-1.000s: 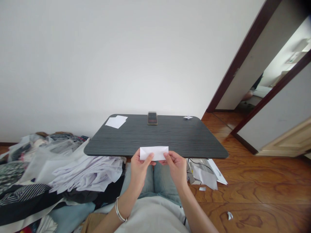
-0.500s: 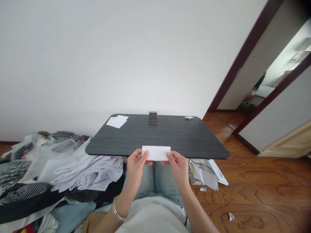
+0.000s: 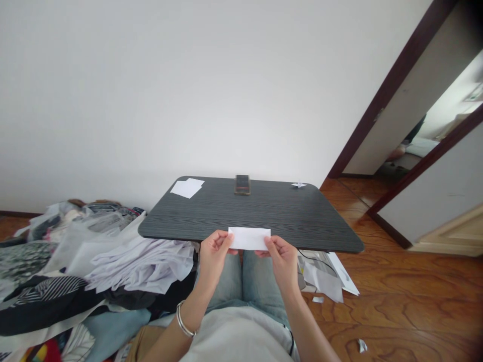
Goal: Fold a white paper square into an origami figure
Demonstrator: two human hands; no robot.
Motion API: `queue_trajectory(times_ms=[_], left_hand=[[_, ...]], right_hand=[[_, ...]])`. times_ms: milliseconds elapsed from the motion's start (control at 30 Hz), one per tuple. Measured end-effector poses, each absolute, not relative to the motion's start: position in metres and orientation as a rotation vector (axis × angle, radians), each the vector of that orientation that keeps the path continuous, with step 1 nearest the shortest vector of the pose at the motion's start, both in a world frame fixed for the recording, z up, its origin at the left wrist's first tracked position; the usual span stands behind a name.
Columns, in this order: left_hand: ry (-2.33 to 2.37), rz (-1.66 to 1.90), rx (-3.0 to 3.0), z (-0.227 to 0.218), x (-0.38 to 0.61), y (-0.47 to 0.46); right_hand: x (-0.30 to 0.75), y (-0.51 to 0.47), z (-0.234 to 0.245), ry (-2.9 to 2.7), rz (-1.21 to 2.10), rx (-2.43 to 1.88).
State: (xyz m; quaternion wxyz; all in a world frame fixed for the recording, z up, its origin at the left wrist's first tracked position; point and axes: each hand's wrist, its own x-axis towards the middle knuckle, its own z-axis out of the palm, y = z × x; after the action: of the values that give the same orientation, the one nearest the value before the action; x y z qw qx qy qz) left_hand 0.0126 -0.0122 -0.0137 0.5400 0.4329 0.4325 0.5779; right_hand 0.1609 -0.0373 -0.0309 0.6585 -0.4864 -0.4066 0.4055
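Between my hands is a small white folded paper (image 3: 249, 238), a flat rectangle held level at the table's near edge. My left hand (image 3: 216, 250) pinches its left end, thumb on top and fingers beneath. The right end is pinched the same way by my right hand (image 3: 281, 254). The dark wood-grain table (image 3: 226, 213) lies just beyond and partly behind the paper. Whether the paper rests on the table edge or hangs over it, I cannot tell.
White paper sheets (image 3: 187, 188) lie at the table's back left. A phone (image 3: 242, 184) leans at the back middle, and a small folded paper figure (image 3: 299, 185) sits back right. Piled clothes (image 3: 147, 266) cover the floor left; paper scraps (image 3: 362, 345) lie right.
The view has turned slightly, so the table and its things appear shifted a little to the right. Both hands keep their hold on the folded paper.
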Motion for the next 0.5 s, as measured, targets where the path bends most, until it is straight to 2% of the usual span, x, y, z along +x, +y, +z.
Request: queue_trajectory(times_ms=[300,500], left_hand=[[0.974,1.221,1.006,-0.0098,0.0180,-0.0110],[1.015,1.257,1.018,-0.0136,0.0223,-0.0100]], right_hand=[[0.1586,-0.0356,-0.0346,-0.976,0.918,-1.110],[0.1590,-0.0358,-0.0354,-0.974,0.920,-1.124]])
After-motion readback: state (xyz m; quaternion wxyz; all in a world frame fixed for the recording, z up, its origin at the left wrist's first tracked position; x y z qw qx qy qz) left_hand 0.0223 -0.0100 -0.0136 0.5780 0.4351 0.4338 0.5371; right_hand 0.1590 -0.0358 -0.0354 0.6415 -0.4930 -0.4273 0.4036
